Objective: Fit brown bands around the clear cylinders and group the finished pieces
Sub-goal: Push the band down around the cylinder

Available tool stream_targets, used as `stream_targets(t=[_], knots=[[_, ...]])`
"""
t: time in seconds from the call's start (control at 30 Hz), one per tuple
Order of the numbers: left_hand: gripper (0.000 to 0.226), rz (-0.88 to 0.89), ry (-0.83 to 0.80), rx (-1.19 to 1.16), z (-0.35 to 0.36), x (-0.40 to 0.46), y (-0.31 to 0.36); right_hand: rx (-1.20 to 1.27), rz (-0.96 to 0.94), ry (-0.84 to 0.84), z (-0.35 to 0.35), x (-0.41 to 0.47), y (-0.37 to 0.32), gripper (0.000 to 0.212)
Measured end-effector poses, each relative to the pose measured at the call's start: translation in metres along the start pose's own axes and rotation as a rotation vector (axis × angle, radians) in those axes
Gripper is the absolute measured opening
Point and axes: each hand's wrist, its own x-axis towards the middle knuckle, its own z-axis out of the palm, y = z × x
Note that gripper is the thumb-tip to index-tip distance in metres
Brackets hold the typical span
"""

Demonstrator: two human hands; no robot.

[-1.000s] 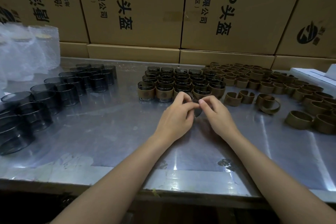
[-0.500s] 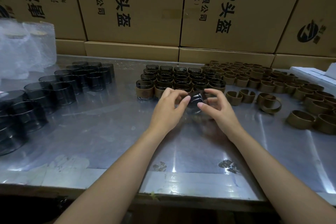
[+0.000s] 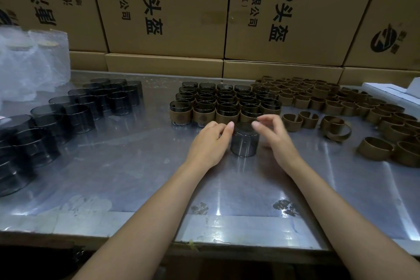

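Note:
A smoky clear cylinder [image 3: 245,142] with no band stands on the metal table [image 3: 127,166] between my hands. My left hand [image 3: 210,143] lies against its left side, index fingertip at the top rim; its thumb is hidden. My right hand [image 3: 276,140] hovers just right of it, fingers loosely curved and slightly blurred, holding nothing. Directly behind stands the group of banded cylinders [image 3: 225,104] in rows. Bare cylinders [image 3: 75,116] line the left side. Loose brown bands [image 3: 336,102] cover the right side.
Stacked cardboard boxes [image 3: 172,7] wall off the back of the table. Bubble-wrapped bundles [image 3: 34,63] sit at the far left. A white box [image 3: 391,88] lies at the far right edge. The table's front edge runs below my forearms.
Both hands held the cylinder just above the table before. Now it stands on the table, a little nearer to me, and my right hand's fingers have come off it.

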Motion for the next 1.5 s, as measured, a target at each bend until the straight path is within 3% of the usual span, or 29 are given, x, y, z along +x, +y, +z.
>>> stream_targets(t=[0.07, 0.13, 0.23, 0.4, 0.6, 0.7, 0.8, 0.9, 1.03, 1.2, 1.3, 1.5], knots=[[0.047, -0.017, 0.005, -0.039, 0.000, 0.000, 0.000, -0.181, -0.045, 0.201, -0.010, 0.005, 0.004, 0.021], [0.049, -0.028, 0.007, -0.068, -0.001, -0.001, 0.001, -0.494, 0.027, 0.323, -0.023, 0.012, 0.013, 0.022], [0.049, -0.026, 0.008, -0.064, -0.001, -0.001, 0.002, -0.731, 0.182, 0.345, -0.033, 0.021, 0.022, 0.038], [0.050, -0.037, 0.005, -0.094, -0.001, 0.000, 0.001, -0.950, 0.293, 0.297, -0.026, 0.029, 0.025, 0.048], [0.046, -0.044, 0.000, -0.118, 0.000, 0.003, 0.000, -1.073, 0.143, 0.360, -0.024, 0.027, 0.022, 0.037], [0.043, -0.024, 0.012, -0.119, -0.001, 0.004, -0.001, -0.955, -0.002, 0.436, -0.021, 0.020, 0.015, 0.025], [0.038, 0.022, 0.048, -0.133, 0.000, 0.005, -0.001, -0.553, -0.151, 0.527, -0.018, 0.009, -0.002, 0.017], [0.034, 0.070, 0.075, -0.152, 0.000, 0.004, 0.000, -0.148, -0.185, 0.447, -0.012, 0.003, -0.019, 0.024], [0.031, 0.088, 0.044, -0.233, 0.000, 0.003, 0.001, 0.151, -0.120, 0.287, -0.003, -0.001, -0.030, 0.039], [0.059, 0.231, -0.108, -0.273, 0.003, -0.003, 0.010, 0.291, 0.116, 0.133, 0.004, 0.000, -0.033, 0.058], [0.054, 0.317, -0.088, -0.224, 0.005, -0.004, 0.015, 0.290, 0.097, 0.037, 0.008, -0.002, -0.036, 0.066], [0.036, 0.259, -0.043, -0.317, 0.006, -0.002, 0.013, 0.227, -0.043, -0.021, 0.010, -0.005, -0.036, 0.024]])
